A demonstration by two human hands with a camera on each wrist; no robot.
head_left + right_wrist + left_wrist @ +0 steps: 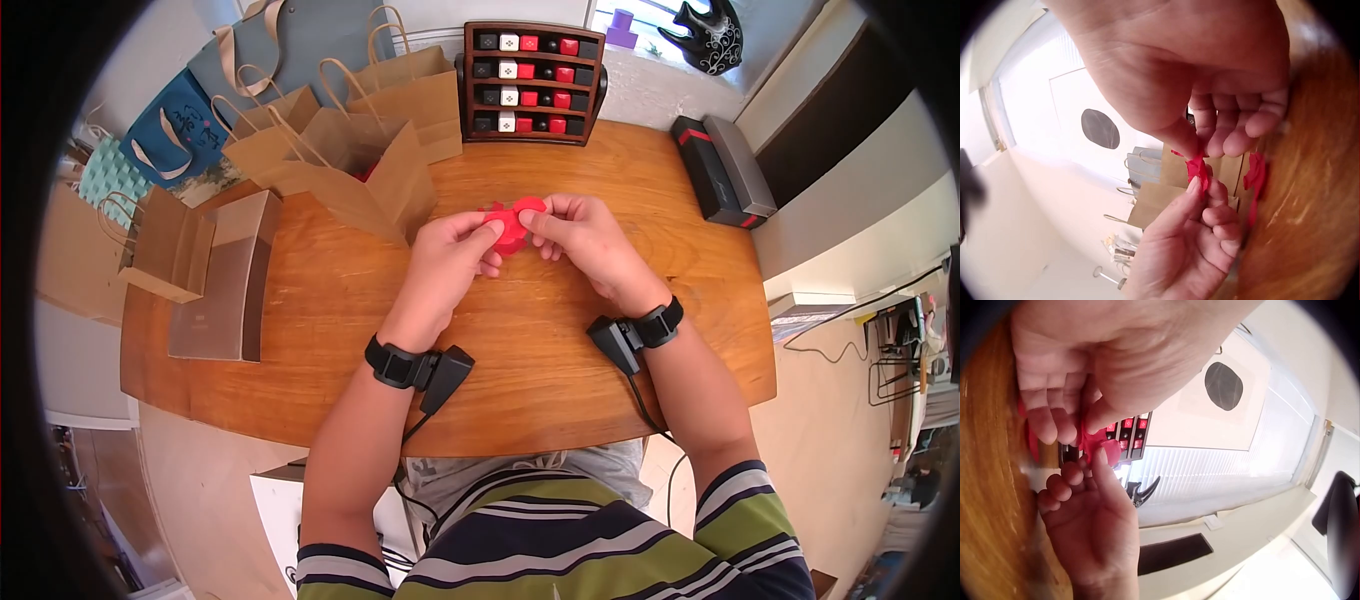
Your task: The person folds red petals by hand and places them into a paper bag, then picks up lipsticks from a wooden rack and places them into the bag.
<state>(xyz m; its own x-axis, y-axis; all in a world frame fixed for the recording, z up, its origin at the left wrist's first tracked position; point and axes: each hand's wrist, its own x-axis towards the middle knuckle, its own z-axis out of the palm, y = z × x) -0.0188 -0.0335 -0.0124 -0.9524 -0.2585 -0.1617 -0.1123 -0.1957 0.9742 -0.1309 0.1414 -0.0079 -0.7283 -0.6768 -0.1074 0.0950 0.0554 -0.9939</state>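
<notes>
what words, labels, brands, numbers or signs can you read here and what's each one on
No text can be read for certain.
Blue bag: dark characters, too small and blurred.
Black box: faint mark, too small.
Flat brown box: faint print, too blurred.
White blocks in the rack: marks, too small to identify.
</notes>
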